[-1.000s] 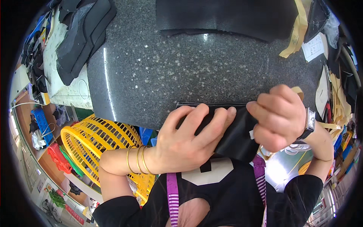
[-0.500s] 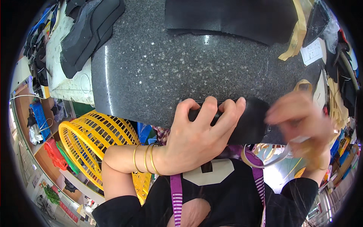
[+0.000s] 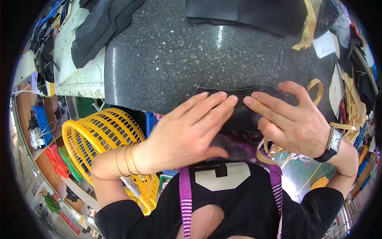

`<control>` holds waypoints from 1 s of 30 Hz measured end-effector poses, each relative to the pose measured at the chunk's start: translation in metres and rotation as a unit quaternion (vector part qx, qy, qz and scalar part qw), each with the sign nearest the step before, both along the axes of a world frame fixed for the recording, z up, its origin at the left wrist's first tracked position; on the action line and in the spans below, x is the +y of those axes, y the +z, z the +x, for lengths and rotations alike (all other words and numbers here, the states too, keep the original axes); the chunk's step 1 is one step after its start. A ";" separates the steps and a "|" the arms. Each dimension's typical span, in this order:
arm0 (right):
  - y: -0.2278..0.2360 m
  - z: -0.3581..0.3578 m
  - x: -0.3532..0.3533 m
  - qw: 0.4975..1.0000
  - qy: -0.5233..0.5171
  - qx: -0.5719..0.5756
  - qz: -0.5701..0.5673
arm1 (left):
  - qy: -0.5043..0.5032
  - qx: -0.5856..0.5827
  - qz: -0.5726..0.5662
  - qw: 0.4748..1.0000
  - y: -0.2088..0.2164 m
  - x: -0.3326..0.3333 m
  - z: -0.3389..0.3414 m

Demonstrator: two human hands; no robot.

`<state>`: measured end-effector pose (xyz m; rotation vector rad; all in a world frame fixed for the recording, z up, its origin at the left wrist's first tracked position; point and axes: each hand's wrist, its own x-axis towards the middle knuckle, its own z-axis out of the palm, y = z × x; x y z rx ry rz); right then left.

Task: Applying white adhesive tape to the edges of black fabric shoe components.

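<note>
Left hand: your left hand (image 3: 191,127) is laid flat and palm down, its long fingers lying close together and its thumb standing apart toward your chest; it pinches nothing that shows, and its fingertips rest on the black piece.
Right hand: your right hand (image 3: 296,121) is loosely spread, two fingers pointing toward the left hand's fingertips, another finger raised away from them, and the thumb lower and apart; whether its palm covers anything you cannot tell.
Black piece: the smooth black piece (image 3: 240,115) lies under and between your two sets of fingertips, its stitched-looking far edge just beyond them; your hands hide both of its ends in part.
Tabletop: the dark speckled tabletop (image 3: 167,67) spreads out beyond both hands.
Tan loop: a narrow tan loop (image 3: 320,88) stands just beside the right hand, on its outer side.
Pale loops: more curled strips (image 3: 263,156) hang below the right hand, toward your body.
Black sheets: large black sheets (image 3: 246,16) lie well beyond both hands, with a tan strip (image 3: 308,30) at their right end and a white slip (image 3: 324,46) near it.
Stack: layered black cut pieces (image 3: 99,34) lie far beyond and left of your left hand.
Basket: a yellow mesh basket (image 3: 71,124) sits left of your left wrist, tilted.
Wrists: three gold-coloured bangles (image 3: 125,161) circle the left; a black-strapped watch (image 3: 333,143) circles the right.
</note>
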<state>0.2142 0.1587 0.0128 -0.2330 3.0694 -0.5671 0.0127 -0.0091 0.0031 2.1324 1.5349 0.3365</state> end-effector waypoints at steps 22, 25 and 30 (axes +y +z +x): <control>0.048 0.011 0.040 0.838 -0.272 0.362 -0.305 | 0.131 -0.103 0.280 0.945 -0.014 0.106 -0.071; 0.051 0.007 0.029 0.893 -0.331 0.240 -0.189 | 0.148 0.089 0.398 0.901 -0.004 0.125 -0.094; 0.035 0.017 0.035 0.906 -0.399 0.134 -0.036 | 0.363 0.372 0.283 0.806 0.012 0.054 -0.178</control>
